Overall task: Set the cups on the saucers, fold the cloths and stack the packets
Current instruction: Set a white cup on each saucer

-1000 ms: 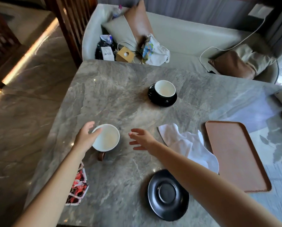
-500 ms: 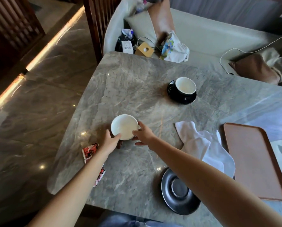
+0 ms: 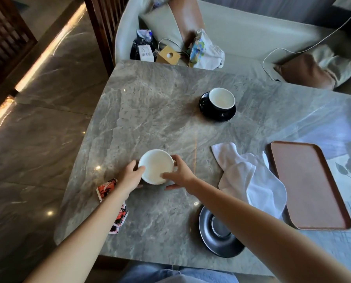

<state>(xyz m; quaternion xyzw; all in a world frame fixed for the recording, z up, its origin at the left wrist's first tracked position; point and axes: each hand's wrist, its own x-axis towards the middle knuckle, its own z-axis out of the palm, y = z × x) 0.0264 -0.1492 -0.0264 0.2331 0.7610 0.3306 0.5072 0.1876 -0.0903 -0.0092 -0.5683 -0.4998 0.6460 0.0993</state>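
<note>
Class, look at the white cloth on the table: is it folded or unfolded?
Unfolded. The cloth lies loose and crumpled beside the tray, with uneven edges and no neat layers.

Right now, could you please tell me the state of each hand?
Left hand: grips the near cup, left side.
Right hand: grips the same cup, right side.

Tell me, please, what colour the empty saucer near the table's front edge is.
Glossy black; the saucer shows best in the head view.
</note>
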